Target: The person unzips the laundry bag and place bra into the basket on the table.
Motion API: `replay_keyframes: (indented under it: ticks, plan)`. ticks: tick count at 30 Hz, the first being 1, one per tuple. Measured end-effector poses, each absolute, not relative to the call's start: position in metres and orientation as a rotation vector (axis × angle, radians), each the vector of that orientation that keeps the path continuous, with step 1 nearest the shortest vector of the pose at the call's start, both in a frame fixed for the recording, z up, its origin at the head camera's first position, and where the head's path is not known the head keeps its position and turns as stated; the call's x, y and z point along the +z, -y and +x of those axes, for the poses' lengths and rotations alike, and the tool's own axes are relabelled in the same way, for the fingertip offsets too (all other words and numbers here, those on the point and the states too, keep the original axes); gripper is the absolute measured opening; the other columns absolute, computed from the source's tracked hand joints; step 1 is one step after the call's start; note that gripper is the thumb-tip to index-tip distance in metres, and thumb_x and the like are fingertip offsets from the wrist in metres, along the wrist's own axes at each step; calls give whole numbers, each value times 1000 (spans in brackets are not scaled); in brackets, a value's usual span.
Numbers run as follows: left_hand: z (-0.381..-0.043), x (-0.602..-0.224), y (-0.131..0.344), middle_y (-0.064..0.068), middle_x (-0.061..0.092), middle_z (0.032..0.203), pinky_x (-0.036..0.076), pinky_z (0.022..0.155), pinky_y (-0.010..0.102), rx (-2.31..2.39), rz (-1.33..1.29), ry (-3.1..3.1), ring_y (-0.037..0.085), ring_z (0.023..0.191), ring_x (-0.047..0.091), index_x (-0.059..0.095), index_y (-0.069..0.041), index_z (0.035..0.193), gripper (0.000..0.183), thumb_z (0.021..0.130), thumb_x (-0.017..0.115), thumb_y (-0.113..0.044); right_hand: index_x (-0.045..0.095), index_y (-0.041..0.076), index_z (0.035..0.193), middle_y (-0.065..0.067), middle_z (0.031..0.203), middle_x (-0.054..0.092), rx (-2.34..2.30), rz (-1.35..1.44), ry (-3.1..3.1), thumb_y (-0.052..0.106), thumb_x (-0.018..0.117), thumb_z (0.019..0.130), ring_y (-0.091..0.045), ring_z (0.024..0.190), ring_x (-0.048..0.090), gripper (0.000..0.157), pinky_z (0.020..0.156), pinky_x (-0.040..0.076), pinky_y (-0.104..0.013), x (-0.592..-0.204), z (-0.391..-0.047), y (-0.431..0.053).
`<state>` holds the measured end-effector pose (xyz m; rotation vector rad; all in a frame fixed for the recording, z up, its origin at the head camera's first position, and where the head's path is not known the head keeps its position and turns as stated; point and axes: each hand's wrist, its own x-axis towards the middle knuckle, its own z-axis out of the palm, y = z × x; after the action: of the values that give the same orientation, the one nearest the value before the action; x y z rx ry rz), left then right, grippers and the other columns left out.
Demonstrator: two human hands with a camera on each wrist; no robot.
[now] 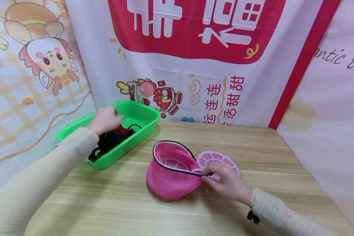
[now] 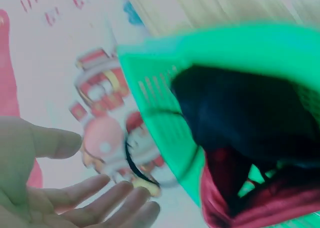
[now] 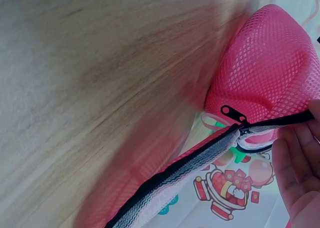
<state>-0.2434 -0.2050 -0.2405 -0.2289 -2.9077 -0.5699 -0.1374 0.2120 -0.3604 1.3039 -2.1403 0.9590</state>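
A pink mesh laundry bag [image 1: 174, 183] stands on the table with its round mouth open and a black zipper edge around it. My right hand [image 1: 227, 180] pinches that edge between thumb and fingers at the right side. The lid [image 1: 215, 158], pink with a white segmented pattern, lies folded back behind the hand. In the right wrist view the zipper pull [image 3: 233, 114] hangs beside the mesh. My left hand [image 1: 106, 119] is over the green basket [image 1: 147, 126], its fingers loosely spread and holding nothing in the left wrist view. Black and dark red cloth [image 2: 240, 113] lies in the basket.
The wooden table [image 1: 129, 209] carries the bag and basket. Printed cloth [image 1: 180, 72] hangs along the table's back edge, with more on both sides. A thin black loop [image 1: 134, 126] shows inside the basket.
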Motion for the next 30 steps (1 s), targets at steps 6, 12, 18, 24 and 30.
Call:
replay_keyframes:
  ticks: [6,12,18,24,30]
  plan:
    - [-232,-247,178,24,51,117,39,86,52,-608,-355,2824,36,105,48,50,8,116,42,89,46,-24,64,16,85,7,80,60,983,1294,2141,1,71,72,-8,73,57,21,65,48,-20,-361,-139,-215]
    - [-217,-260,164,17,52,114,45,76,49,-471,-385,2830,32,105,46,53,0,114,39,89,48,-30,63,13,81,10,76,59,947,1235,2161,0,70,72,-2,69,55,18,58,49,-22,-355,-139,-217]
    - [-207,-265,160,17,51,113,44,77,49,-436,-426,2810,32,104,45,53,0,111,38,88,48,-30,64,14,82,8,76,60,938,1181,2216,2,68,74,-3,69,55,15,56,49,-26,-350,-139,-222]
    - [-200,-273,162,18,50,113,37,87,49,-321,-470,2756,35,107,43,52,1,113,39,89,48,-30,64,18,85,9,79,60,927,1069,2391,9,66,79,-3,69,55,11,55,50,-25,-342,-141,-231]
    - [-191,-277,162,18,50,116,37,88,48,-273,-466,2712,36,108,43,53,1,115,42,88,50,-31,64,15,85,9,78,58,882,916,2470,11,65,81,-5,68,55,6,57,50,-24,-332,-143,-245]
